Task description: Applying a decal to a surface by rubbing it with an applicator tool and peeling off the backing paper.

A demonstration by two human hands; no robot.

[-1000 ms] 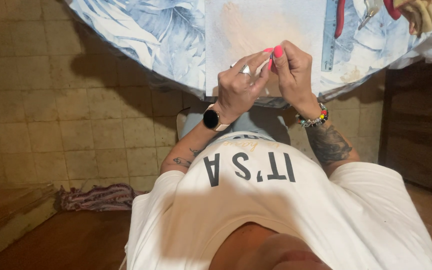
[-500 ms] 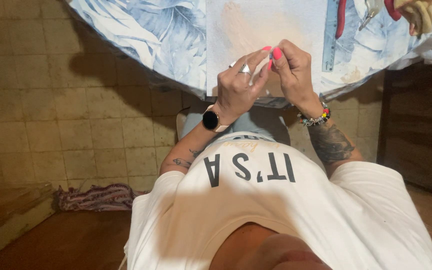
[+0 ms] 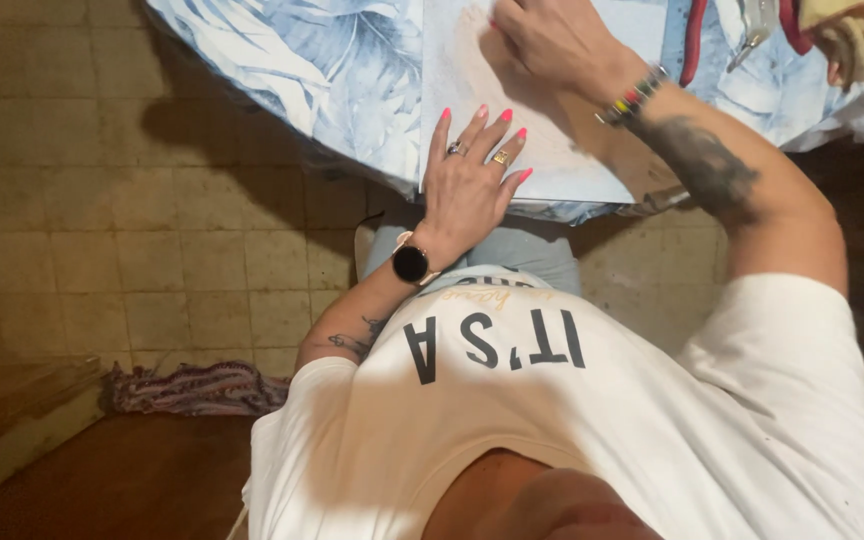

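— Two hands, both on the table (image 3: 352,90). Where exactly?
— Left hand (image 3: 472,175) lies flat, fingers spread, on a pale sheet (image 3: 562,150) at the table's near edge. Holds nothing. Rings, pink nails, black watch (image 3: 411,264) on the wrist.
— Right?
— Right hand (image 3: 552,40) is further in on the same sheet, toward the far edge, top cut off by the frame. Fingers curled down; can't tell if it grips anything. Bead bracelet (image 3: 634,98), tattooed forearm.
— Hands touching?
— No, apart, left nearer the body.
— Surface?
— Blue-and-white leaf-print cloth over the table, sheet hanging slightly past the near edge. Red-handled pliers (image 3: 697,40) by the far right edge, just beside a metal tool (image 3: 757,25), something tan (image 3: 852,30) at the right corner.
— Room?
— Dim. Worn beige tile floor (image 3: 102,200) on the left, dark reddish strip (image 3: 102,480) nearest the camera, patterned rug (image 3: 192,388) bunched where they meet. White printed T-shirt (image 3: 512,420) fills the foreground.
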